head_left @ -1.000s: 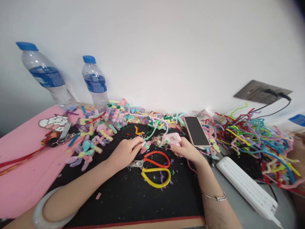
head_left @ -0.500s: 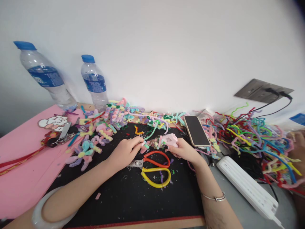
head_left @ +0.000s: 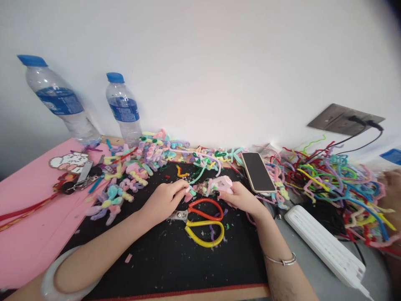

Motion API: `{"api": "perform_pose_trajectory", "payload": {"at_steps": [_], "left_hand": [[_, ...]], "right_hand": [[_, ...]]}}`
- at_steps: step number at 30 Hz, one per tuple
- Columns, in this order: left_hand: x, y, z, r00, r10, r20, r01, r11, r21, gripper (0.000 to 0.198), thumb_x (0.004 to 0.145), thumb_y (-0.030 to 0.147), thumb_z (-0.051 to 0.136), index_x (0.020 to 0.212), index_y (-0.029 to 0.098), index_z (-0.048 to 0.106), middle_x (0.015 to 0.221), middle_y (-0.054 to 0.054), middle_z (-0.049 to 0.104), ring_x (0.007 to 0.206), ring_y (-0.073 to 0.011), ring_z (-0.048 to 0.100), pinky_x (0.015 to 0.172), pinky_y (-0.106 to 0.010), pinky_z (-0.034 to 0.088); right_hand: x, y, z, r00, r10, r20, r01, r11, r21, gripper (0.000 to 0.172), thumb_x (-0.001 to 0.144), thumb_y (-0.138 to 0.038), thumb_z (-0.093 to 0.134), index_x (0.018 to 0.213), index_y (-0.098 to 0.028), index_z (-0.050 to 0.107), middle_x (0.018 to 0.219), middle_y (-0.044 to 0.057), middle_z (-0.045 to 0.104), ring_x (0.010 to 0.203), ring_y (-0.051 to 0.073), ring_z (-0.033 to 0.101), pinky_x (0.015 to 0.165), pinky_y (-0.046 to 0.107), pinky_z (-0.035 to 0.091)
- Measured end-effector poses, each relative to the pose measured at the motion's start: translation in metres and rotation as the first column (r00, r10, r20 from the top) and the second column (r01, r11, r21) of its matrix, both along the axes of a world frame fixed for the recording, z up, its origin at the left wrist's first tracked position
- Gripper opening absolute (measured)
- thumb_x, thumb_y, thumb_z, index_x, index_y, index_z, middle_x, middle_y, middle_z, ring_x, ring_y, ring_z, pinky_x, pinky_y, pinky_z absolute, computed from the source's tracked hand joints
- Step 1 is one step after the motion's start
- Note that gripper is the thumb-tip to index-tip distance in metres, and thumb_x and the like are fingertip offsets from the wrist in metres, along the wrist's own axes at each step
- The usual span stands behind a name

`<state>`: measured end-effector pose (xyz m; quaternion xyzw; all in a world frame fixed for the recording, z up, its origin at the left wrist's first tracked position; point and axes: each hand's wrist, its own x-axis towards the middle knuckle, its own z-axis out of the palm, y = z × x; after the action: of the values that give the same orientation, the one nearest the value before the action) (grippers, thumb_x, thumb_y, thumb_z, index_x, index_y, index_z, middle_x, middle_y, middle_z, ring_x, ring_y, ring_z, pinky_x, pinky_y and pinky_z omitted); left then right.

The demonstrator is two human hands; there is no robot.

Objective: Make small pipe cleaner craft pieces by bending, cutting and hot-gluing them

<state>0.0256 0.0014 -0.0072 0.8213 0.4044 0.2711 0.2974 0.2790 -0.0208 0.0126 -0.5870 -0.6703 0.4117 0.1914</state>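
My left hand [head_left: 167,200] is closed in a pinch on a fuzzy stem piece, and a mint green stem [head_left: 200,170] rises from its fingertips. Around a pale pink object [head_left: 223,183] my right hand [head_left: 236,195] is wrapped, its fingers partly hidden under it. Small fuzzy scraps lie between the two hands. Scissors [head_left: 204,222] with one red and one yellow handle rest on the black mat [head_left: 175,261] just below the hands, their blades partly under my left hand.
Two water bottles [head_left: 123,109] stand at the back left. Twisted fuzzy shapes [head_left: 114,198] lie left, beside a pink board [head_left: 25,205]. A phone [head_left: 258,172], a power strip [head_left: 326,246] and tangled stems [head_left: 338,179] are right. Another person's hand [head_left: 391,188] shows at the right edge.
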Motion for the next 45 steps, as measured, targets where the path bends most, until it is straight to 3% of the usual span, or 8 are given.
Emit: {"api": "perform_pose_trajectory", "payload": {"at_steps": [6,14,18,23,28,35,39,45], "left_hand": [[0.0,0.0,0.0,1.0,0.002,-0.025,-0.002,1.0,-0.005,0.019,0.09,0.024,0.038,0.088,0.022,0.057,0.076,0.002,0.067,0.068,-0.014,0.061,0.063,-0.021,0.038],[0.0,0.0,-0.002,0.999,0.012,-0.049,-0.013,1.0,-0.011,0.02,0.09,0.025,0.038,0.089,0.022,0.057,0.079,0.001,0.068,0.069,-0.0148,0.062,0.065,-0.022,0.039],[0.0,0.001,-0.001,0.999,0.009,-0.043,-0.009,1.0,-0.005,0.021,0.09,0.025,0.037,0.088,0.021,0.057,0.078,0.001,0.067,0.069,-0.0145,0.061,0.065,-0.022,0.039],[0.0,0.0,0.0,0.999,0.014,-0.05,-0.014,1.0,0.002,0.02,0.09,0.024,0.038,0.087,0.022,0.057,0.073,0.002,0.065,0.064,-0.0141,0.06,0.061,-0.021,0.038],[0.0,0.0,0.0,0.998,0.026,-0.054,-0.026,1.0,0.006,0.02,0.09,0.023,0.037,0.088,0.021,0.057,0.074,0.002,0.066,0.065,-0.014,0.06,0.062,-0.021,0.038],[0.0,0.0,-0.001,0.998,0.032,-0.055,-0.031,0.999,0.009,0.02,0.09,0.023,0.038,0.087,0.021,0.057,0.072,0.002,0.065,0.063,-0.0138,0.059,0.062,-0.021,0.038],[0.0,0.0,-0.001,0.999,0.021,-0.04,-0.021,1.0,0.002,0.02,0.09,0.023,0.038,0.088,0.021,0.057,0.074,0.002,0.066,0.065,-0.014,0.061,0.063,-0.022,0.039],[0.0,0.0,-0.001,0.999,0.015,-0.048,-0.014,1.0,0.009,0.02,0.091,0.023,0.037,0.087,0.021,0.057,0.076,0.001,0.066,0.068,-0.0143,0.061,0.066,-0.022,0.04]], "right_hand": [[-0.003,-0.001,0.003,0.996,0.014,0.087,-0.02,0.998,0.063,0.028,0.078,-0.033,0.052,0.057,-0.017,0.043,0.046,-0.006,0.039,0.044,0.007,0.033,0.041,0.019,0.021],[-0.003,-0.002,0.007,0.976,0.094,0.195,-0.134,0.97,0.203,0.024,0.081,-0.034,0.05,0.07,-0.013,0.057,0.061,-0.003,0.043,0.055,0.009,0.034,0.05,0.02,0.028],[0.002,-0.002,0.009,0.972,0.064,0.226,-0.122,0.96,0.252,0.026,0.08,-0.035,0.052,0.065,-0.014,0.056,0.057,-0.004,0.04,0.052,0.009,0.032,0.047,0.02,0.026],[0.01,-0.002,0.011,0.964,-0.048,0.262,-0.04,0.946,0.321,0.028,0.079,-0.038,0.052,0.063,-0.015,0.055,0.055,-0.003,0.042,0.05,0.01,0.034,0.046,0.021,0.026],[0.018,-0.002,0.016,0.892,-0.208,0.402,0.021,0.906,0.422,0.026,0.08,-0.039,0.052,0.069,-0.017,0.059,0.054,-0.002,0.049,0.05,0.012,0.042,0.05,0.023,0.028],[0.023,-0.002,0.016,0.792,-0.478,0.38,0.194,0.787,0.585,0.023,0.081,-0.035,0.05,0.086,-0.018,0.064,0.063,0.001,0.059,0.059,0.017,0.053,0.055,0.024,0.033],[0.022,0.002,0.011,0.794,-0.453,0.407,0.183,0.815,0.55,0.028,0.078,-0.026,0.048,0.1,-0.018,0.063,0.084,0.006,0.067,0.076,0.022,0.06,0.065,0.027,0.039],[0.018,0.005,-0.003,0.733,-0.411,0.542,0.128,0.866,0.483,0.045,0.072,-0.018,0.047,0.116,-0.011,0.054,0.108,0.014,0.062,0.094,0.027,0.058,0.079,0.033,0.041]]}}
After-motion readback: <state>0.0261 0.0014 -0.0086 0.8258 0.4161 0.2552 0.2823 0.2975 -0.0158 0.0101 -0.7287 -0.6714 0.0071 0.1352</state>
